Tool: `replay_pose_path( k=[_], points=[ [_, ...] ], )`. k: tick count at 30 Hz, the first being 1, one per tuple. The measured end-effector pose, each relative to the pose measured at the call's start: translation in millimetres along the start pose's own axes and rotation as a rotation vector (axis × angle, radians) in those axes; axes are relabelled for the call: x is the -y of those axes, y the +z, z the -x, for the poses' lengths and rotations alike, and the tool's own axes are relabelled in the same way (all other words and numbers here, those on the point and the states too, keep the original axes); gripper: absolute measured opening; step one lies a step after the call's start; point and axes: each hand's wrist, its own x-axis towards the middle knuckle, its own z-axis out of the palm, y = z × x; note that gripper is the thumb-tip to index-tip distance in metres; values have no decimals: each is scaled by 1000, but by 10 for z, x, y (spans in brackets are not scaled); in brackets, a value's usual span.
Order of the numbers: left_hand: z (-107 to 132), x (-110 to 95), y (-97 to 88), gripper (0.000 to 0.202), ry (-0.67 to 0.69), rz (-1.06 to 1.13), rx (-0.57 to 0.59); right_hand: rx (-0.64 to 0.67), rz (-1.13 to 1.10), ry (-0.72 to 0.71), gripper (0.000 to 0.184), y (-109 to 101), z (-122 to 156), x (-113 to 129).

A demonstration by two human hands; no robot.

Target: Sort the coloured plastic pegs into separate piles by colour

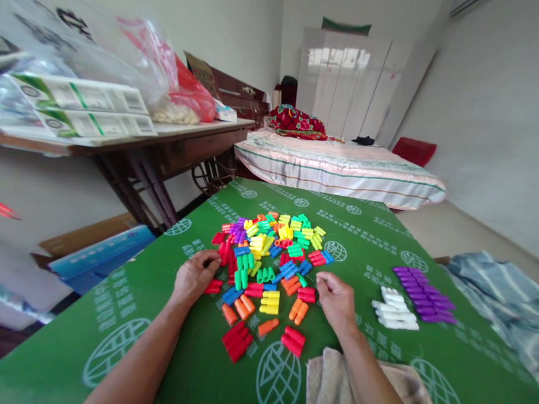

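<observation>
Dozens of plastic pieces (269, 264) on printed counter (126, 336) (writing unreadable), bag (138, 62) holding pale lumps (174, 115), left hand (194, 276) loosely curled, right hand (336, 300) fingertips pinched.

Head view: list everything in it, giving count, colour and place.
board: one, green with white print, under everything.
loose pieces: many; red, orange, yellow, green, blue, purple; piled mid-board.
purple pieces: one tidy row, purple, board's right.
white pieces: several, white, beside the purple row.
cloth: one, beige, board's near edge.
table: one, brown wood, back left.
bed: one, striped cover, behind the board.
left hand: one, touching red pieces at the pile's left edge.
right hand: one, fingers curled, at the pile's right edge.
</observation>
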Motion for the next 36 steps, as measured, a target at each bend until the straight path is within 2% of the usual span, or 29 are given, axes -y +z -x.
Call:
replay_pose_path(
  k=[6, 13, 18, 22, 26, 31, 36],
  points=[
    [41, -50, -13, 30, -6, 16, -4, -4, -7, 13, 29, -12, 18, 24],
    [60, -14, -8, 28, 23, 4, -13, -140, 29, -14, 31, -81, 7, 43],
    [54, 30, 2, 27, 54, 16, -20, -261, 46, 37, 32, -160, -49, -3],
    [63, 26, -10, 27, 66, 18, -10, -299, -57, 151, 33, -200, -89, -46],
    [72, 0, -34, 27, 60, 21, -6, -260, -248, 205, 35, -155, -79, -2],
    [66, 10, -36, 27, 61, 27, -4, -193, -521, 296, 36, -89, -42, 164],
    [59, 30, -21, 28, 60, 32, 0, -56, -697, 345, 34, -85, -26, 236]
  ],
)
